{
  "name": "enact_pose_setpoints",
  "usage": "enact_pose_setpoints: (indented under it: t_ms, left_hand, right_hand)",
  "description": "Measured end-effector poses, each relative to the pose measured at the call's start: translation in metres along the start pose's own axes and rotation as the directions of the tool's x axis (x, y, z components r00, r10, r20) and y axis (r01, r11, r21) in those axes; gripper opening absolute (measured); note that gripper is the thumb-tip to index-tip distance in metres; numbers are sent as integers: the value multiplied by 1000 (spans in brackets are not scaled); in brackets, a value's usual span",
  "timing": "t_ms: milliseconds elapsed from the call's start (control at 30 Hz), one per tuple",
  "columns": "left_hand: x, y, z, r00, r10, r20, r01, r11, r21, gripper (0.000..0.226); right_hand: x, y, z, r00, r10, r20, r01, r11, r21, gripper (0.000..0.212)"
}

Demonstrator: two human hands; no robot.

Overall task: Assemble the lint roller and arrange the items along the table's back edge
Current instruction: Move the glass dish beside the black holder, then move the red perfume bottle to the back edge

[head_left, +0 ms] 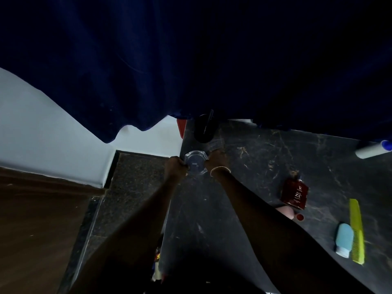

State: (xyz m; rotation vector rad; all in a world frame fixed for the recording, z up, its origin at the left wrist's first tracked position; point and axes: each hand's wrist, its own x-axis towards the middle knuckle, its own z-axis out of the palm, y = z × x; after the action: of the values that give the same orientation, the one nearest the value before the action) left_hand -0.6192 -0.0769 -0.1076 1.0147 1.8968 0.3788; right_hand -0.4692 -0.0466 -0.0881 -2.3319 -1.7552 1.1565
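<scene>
Both my hands hold a clear glass dish [195,162] at the far left of the dark marble table [254,158]. My left hand [175,166] grips its left rim and my right hand [216,160], with a gold bracelet on the wrist, grips its right rim. Just behind the dish stands a black cup [204,129] with a dark stick in it. A white lint roller [372,150] with a blue end lies at the far right, near the back edge. A red perfume bottle [294,194] lies in the middle right.
A yellow-green comb [357,230] and a light blue travel bottle [344,239] lie at the right front. A small red cap [300,217] sits by the perfume bottle. A dark blue curtain [191,60] hangs over the table's back edge. Floor lies to the left.
</scene>
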Motion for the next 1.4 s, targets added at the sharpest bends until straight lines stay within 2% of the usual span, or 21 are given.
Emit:
enact_pose_setpoints:
  t_ms: [133, 267, 400, 467, 533, 633, 700, 767, 1033, 1200, 1400]
  left_hand:
    - [-5, -1, -1, 1000, 25, 9, -25, 998, 58, 29]
    - [-16, -7, -1, 997, 77, -9, -77, 997, -1, 45]
    - [-32, -20, -6, 968, 237, -77, -232, 970, 69, 48]
    - [-43, -29, -6, 935, 344, -87, -324, 928, 183, 46]
    - [-54, -39, -5, 870, 484, -93, -435, 844, 315, 49]
    - [-69, -57, 0, 765, 640, -64, -528, 682, 506, 69]
    - [-82, -67, 4, 745, 667, -18, -523, 600, 606, 80]
    - [-94, -75, 13, 734, 679, 16, -532, 559, 636, 87]
    - [-138, -76, 71, 690, 712, 130, -602, 463, 651, 82]
    - [-168, -58, 115, 670, 718, 188, -650, 445, 616, 78]
    - [-201, -21, 172, 667, 703, 246, -678, 437, 591, 77]
  right_hand:
    - [1, 3, 1, 1000, -21, 22, 21, 1000, 10, 42]
    - [-3, 11, -1, 995, -77, 70, 73, 996, 56, 34]
    - [-23, 24, -5, 965, -263, 17, 261, 962, 81, 32]
    - [-40, 35, -5, 919, -391, -46, 393, 918, 50, 43]
    - [-57, 52, -4, 874, -477, -94, 468, 877, -107, 63]
    - [-78, 78, 0, 885, -457, -83, 423, 867, -262, 81]
    - [-96, 93, 1, 862, -495, -110, 437, 836, -333, 85]
    - [-114, 105, -1, 819, -553, -155, 468, 799, -377, 86]
    - [-165, 164, -3, 807, -522, -275, 420, 836, -352, 88]
    - [-184, 216, -16, 837, -455, -305, 369, 880, -299, 87]
    - [-193, 280, -50, 809, -361, -464, 282, 931, -233, 65]
